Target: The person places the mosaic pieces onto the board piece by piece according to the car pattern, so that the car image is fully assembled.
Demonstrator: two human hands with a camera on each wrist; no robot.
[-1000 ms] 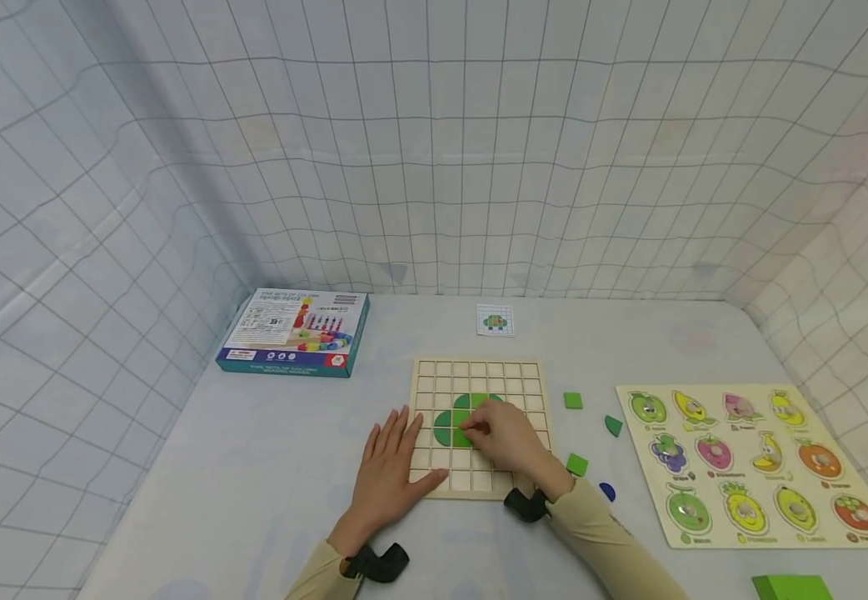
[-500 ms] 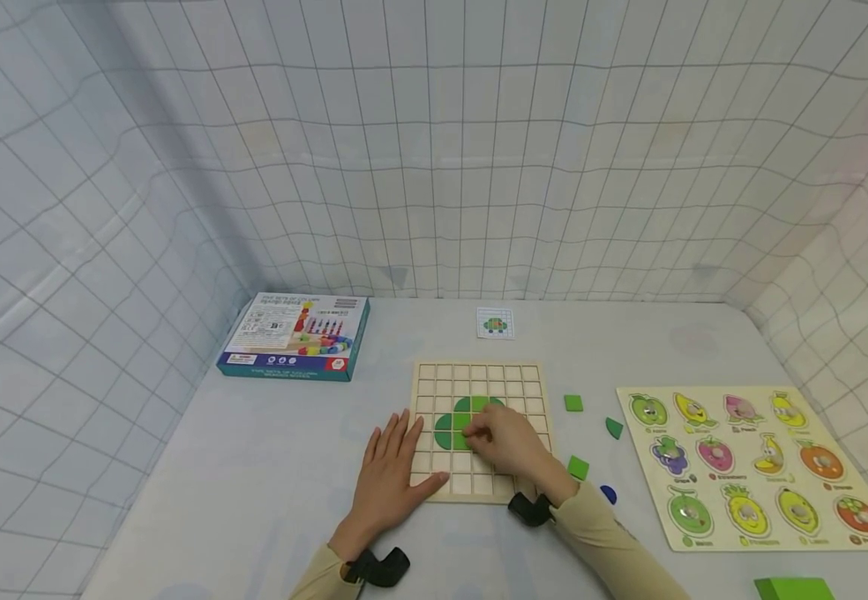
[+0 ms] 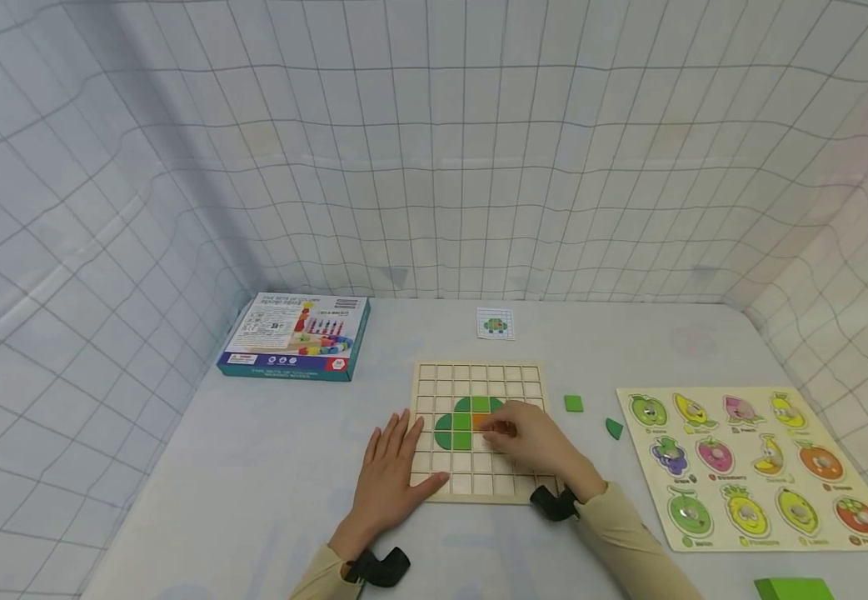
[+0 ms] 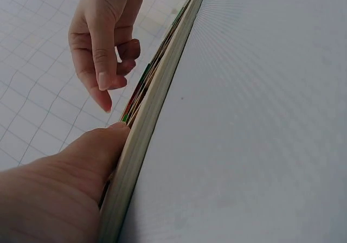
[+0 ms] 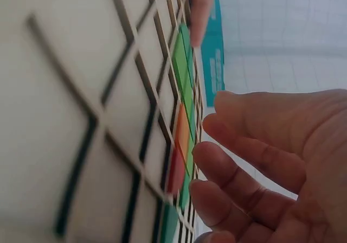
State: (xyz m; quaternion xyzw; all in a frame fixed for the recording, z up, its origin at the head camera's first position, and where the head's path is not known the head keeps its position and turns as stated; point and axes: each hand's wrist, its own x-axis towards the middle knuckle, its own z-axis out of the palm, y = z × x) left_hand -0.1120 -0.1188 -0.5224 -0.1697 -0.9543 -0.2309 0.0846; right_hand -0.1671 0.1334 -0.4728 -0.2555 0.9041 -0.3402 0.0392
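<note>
A wooden grid board lies on the table. Green squares and rounded dark green pieces fill some of its cells, with an orange square beside them. My left hand rests with spread fingers at the board's left side, its thumb over the front left corner. Over the right half of the board hovers my right hand, fingers loosely bent. The right wrist view shows its thumb and fingertips apart, holding nothing, near the orange square and a red piece set in the grid.
Right of the board lie a green square and a dark green quarter piece. Farther right are a fruit puzzle board and a green block. A pattern card and a toy box lie behind.
My right hand has drawn back to the right, uncovering the orange square in the grid. Its forearm now hides the nearer loose green square and the blue piece. My left hand has stayed put.
</note>
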